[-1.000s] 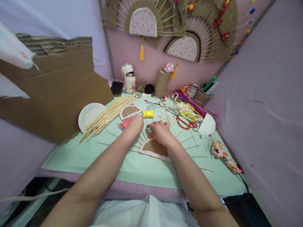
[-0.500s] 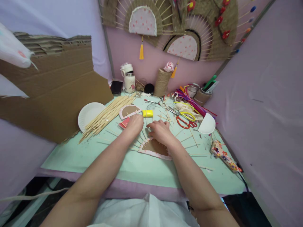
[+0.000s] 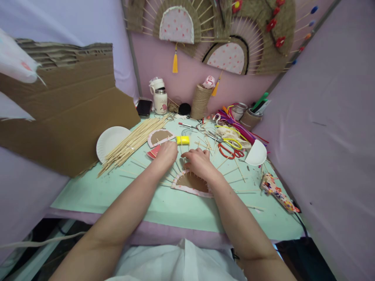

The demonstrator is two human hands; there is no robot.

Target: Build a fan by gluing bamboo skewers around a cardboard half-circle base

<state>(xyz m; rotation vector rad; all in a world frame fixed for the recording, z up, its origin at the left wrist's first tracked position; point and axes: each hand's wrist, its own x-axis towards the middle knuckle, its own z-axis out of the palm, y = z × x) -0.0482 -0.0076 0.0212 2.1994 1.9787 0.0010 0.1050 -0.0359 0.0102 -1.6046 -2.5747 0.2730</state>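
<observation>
Head view: a cardboard half-circle (image 3: 190, 182) lay on the table (image 3: 181, 212), thin sticks (image 3: 231, 172) fanning from its curved edge. Beyond its left end, the left hand (image 3: 167, 154) was curled, fingertips hidden; its grip could not be told. Beyond its right part, the right hand (image 3: 199, 160) had thumb and forefinger spread. A yellow block (image 3: 183, 140) lay farther beyond it.
</observation>
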